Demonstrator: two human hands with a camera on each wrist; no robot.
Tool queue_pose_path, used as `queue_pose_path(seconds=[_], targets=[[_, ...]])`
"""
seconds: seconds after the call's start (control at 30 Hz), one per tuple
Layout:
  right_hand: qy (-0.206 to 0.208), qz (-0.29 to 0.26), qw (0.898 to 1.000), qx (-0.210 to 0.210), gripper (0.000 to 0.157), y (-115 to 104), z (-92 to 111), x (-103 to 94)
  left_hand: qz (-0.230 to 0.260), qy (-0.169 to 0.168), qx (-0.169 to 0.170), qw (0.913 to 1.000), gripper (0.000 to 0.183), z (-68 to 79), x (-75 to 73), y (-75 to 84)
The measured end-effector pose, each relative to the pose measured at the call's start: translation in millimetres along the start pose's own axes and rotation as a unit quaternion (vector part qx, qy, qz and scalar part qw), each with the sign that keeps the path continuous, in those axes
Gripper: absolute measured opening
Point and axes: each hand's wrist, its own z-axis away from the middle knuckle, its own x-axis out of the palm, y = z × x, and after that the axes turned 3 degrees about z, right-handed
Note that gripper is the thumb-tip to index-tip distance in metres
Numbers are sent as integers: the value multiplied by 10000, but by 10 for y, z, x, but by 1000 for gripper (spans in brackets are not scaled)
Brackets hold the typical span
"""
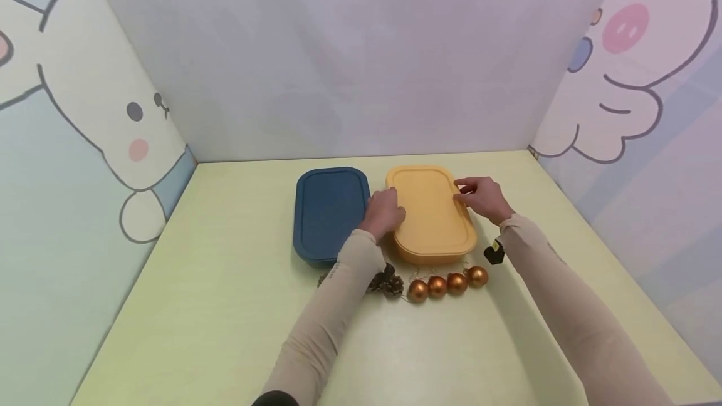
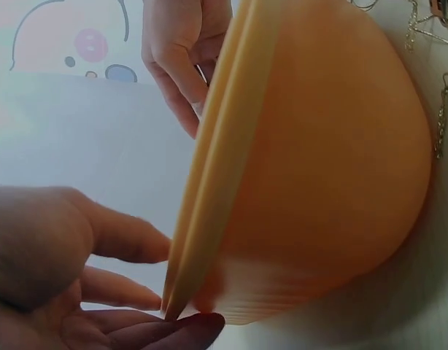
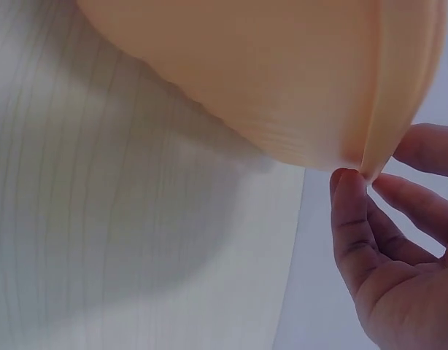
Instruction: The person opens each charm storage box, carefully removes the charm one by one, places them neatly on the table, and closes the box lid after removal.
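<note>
A yellow lidded container (image 1: 425,212) stands on the table, its lid on top. My left hand (image 1: 383,210) pinches the lid's rim on the left side; in the left wrist view, its fingers lie above and below the rim. On the opposite side my right hand (image 1: 484,198) pinches the rim, and the right wrist view shows the lid edge (image 3: 399,80) between its fingertips. The container's orange-looking wall (image 2: 333,146) curves down to the table beneath the rim.
Left of the yellow container is a dark blue lidded container (image 1: 329,212), partly behind my left hand. Several shiny copper ball ornaments (image 1: 418,291) lie in a row in front. Brown pine cones (image 1: 393,285) sit beside them, partly hidden by my left sleeve. Printed walls enclose the table.
</note>
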Motion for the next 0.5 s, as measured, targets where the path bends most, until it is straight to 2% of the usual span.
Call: queue_pose_path(seconds=[0.27,0.4,0.5], targets=[[-718,191,9970,-208,59,-49,31,-79,-293,-99,96,9995,21,33,-88,23],[-888,302,9952,-286,59,-67,57,-128,-411,-52,192,9990,22,64,-154,44],[-932,398,9943,-326,59,-90,83,-170,-346,-17,301,9989,31,134,-223,55]])
